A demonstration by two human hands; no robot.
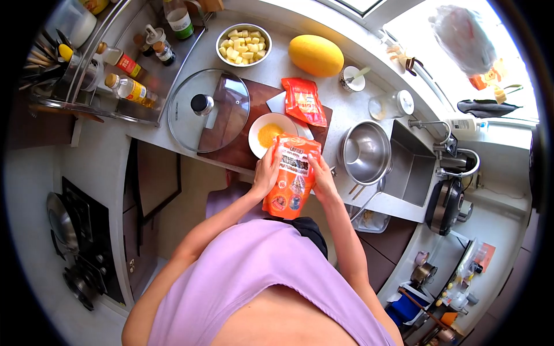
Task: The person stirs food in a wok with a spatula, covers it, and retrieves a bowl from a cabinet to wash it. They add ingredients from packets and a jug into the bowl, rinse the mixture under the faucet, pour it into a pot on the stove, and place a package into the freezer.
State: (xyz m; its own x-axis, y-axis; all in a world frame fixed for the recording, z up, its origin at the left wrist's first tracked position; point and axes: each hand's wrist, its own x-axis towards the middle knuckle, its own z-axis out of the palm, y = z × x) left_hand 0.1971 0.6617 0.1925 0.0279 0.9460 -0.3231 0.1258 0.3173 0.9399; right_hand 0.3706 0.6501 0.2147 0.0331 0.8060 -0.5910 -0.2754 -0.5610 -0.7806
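Note:
An orange printed pouch (pixel 292 180) is held upright between my two hands, in front of the counter's edge. My left hand (pixel 267 173) grips its left side and my right hand (pixel 322 176) its upper right side. Just behind the pouch's top stands a white bowl (pixel 258 128) with yellow, egg-like contents, partly covered by the pouch. The bowl rests on a brown cutting board (pixel 225 151). Also on the board lies a second red-orange packet (pixel 304 101), over the pale blade of what looks like a cleaver (pixel 276 104).
A glass lid (pixel 180 109) overlaps the board's left side. Behind are a bowl of pale cubes (pixel 223 53) and a yellow melon (pixel 315 55). To the right stand a steel pot (pixel 366 151), a glass jar (pixel 385 107) and the sink (pixel 407 167). A bottle rack (pixel 164 95) is at left.

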